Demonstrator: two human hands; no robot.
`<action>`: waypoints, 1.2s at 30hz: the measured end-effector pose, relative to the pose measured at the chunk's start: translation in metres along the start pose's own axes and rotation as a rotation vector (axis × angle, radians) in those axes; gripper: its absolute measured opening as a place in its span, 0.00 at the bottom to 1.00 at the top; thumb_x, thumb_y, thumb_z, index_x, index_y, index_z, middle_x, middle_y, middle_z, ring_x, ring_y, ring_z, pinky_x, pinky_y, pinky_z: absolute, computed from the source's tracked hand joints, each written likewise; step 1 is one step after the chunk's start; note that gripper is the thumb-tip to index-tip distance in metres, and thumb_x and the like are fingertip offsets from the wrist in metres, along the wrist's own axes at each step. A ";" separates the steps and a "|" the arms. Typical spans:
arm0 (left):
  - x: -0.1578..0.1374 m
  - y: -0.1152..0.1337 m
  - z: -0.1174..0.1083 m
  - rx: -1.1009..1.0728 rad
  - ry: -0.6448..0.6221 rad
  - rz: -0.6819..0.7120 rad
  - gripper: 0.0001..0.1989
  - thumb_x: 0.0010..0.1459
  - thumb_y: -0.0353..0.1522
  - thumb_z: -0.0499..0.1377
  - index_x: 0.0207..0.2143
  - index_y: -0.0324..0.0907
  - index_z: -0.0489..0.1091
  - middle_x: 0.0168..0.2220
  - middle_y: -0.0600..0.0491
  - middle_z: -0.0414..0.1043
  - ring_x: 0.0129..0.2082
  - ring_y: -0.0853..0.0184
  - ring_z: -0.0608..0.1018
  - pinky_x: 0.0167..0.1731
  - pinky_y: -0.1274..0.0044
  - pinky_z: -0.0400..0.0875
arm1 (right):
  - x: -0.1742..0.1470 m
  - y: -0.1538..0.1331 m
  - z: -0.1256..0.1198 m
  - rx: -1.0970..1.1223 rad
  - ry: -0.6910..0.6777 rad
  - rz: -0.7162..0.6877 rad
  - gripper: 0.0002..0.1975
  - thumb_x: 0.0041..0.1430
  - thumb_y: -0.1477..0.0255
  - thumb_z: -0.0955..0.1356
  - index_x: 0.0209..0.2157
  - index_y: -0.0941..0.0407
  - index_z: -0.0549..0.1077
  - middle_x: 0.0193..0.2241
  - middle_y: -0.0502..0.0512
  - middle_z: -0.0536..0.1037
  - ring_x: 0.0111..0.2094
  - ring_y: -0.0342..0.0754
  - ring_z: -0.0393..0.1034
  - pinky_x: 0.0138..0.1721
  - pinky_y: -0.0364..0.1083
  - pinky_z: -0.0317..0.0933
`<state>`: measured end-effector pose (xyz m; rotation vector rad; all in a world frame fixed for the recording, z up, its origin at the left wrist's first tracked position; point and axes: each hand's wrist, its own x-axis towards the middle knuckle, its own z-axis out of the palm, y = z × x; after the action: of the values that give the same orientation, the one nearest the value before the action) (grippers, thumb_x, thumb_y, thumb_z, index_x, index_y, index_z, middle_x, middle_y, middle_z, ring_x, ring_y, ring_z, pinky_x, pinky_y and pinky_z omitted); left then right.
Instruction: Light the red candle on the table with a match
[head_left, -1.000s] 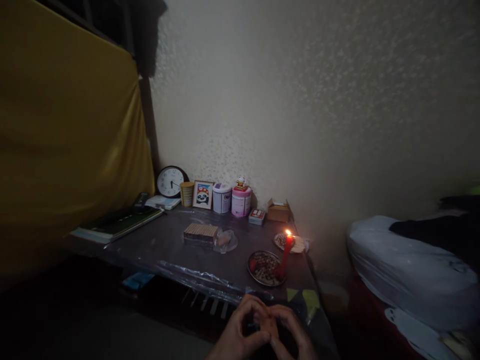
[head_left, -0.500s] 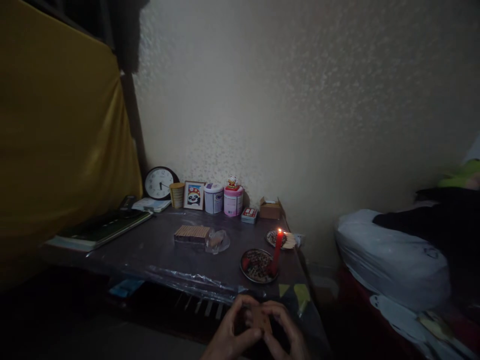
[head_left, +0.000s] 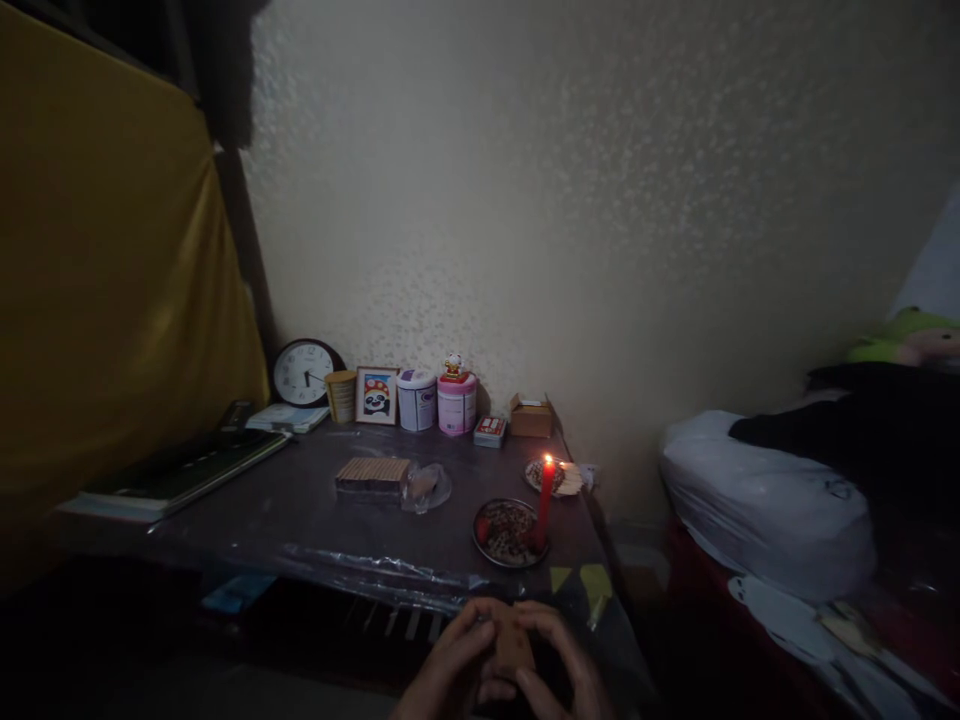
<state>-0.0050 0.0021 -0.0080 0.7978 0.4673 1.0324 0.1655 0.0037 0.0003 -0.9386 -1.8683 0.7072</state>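
Note:
Near the bottom edge, in front of the table, both of my hands hold a small tan block (head_left: 513,645) with darker spots on its face. My left hand (head_left: 454,662) grips it from the left, fingers curled and thumb against the face. On the other side my right hand (head_left: 564,662) pinches it between thumb and fingers. Beyond them on the table, a lit red candle (head_left: 545,505) stands upright at the right side of a round metal dish (head_left: 474,535). Dark and pale bits cover the dish.
A wrapped row of thin brown pieces (head_left: 373,474) lies beside crumpled clear plastic (head_left: 429,487). Behind the candle is a second dish (head_left: 534,476) with pale sticks (head_left: 571,479). Along the wall stand a clock (head_left: 306,372), a framed panda picture (head_left: 376,396), two canisters (head_left: 416,402) and a cardboard box (head_left: 530,415).
The block has turned a little in my fingers and shows more of its face. My left thumb has moved up along it. The whole view has shifted slightly.

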 end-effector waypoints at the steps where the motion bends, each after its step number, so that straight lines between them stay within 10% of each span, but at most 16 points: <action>1: -0.002 0.002 0.002 -0.024 -0.020 -0.001 0.15 0.50 0.40 0.61 0.38 0.43 0.66 0.33 0.53 0.72 0.31 0.68 0.76 0.31 0.78 0.64 | 0.000 0.000 0.000 0.000 0.002 0.008 0.14 0.51 0.68 0.68 0.42 0.52 0.71 0.46 0.55 0.75 0.49 0.52 0.69 0.49 0.45 0.64; 36: -0.010 0.009 0.017 -0.196 -0.013 0.025 0.06 0.51 0.34 0.60 0.33 0.43 0.69 0.38 0.50 0.73 0.44 0.61 0.74 0.42 0.72 0.64 | -0.004 0.005 0.012 0.145 0.052 0.025 0.15 0.48 0.68 0.69 0.40 0.50 0.72 0.45 0.53 0.75 0.48 0.50 0.69 0.49 0.44 0.61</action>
<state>-0.0028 -0.0100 0.0095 0.6364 0.3394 1.0781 0.1573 0.0019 -0.0105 -0.8797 -1.7378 0.8145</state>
